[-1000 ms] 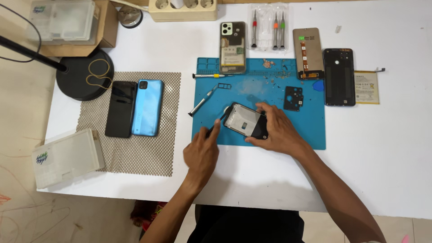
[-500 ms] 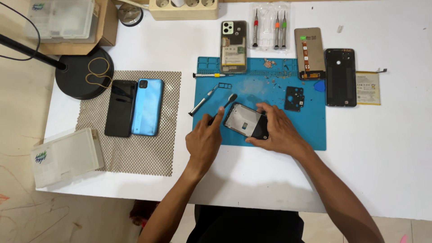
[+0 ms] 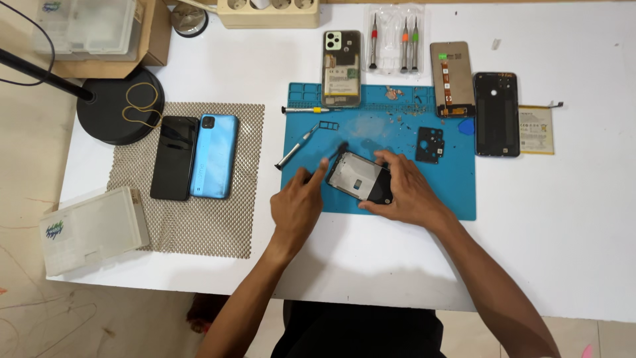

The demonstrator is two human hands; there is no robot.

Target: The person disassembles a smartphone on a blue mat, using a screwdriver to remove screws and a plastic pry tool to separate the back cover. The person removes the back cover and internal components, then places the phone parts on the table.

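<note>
Fingers of the right hand [image 3: 407, 192] curled around the far end of an opened phone [image 3: 358, 178] lying on the blue mat [image 3: 457, 192], gripping it. Beside it, the left hand [image 3: 296, 205] stretched its forefinger onto the phone's near edge, other fingers loosely bent. A screwdriver [image 3: 297, 148] lay near the left hand.

The white counter [image 3: 570, 252] carries a blue work mat [image 3: 457, 192], a grey mesh mat [image 3: 218, 225], a black round lamp base [image 3: 106, 119], a white plastic box [image 3: 93, 229], a flat battery [image 3: 536, 130] and a black back cover [image 3: 495, 114].
</note>
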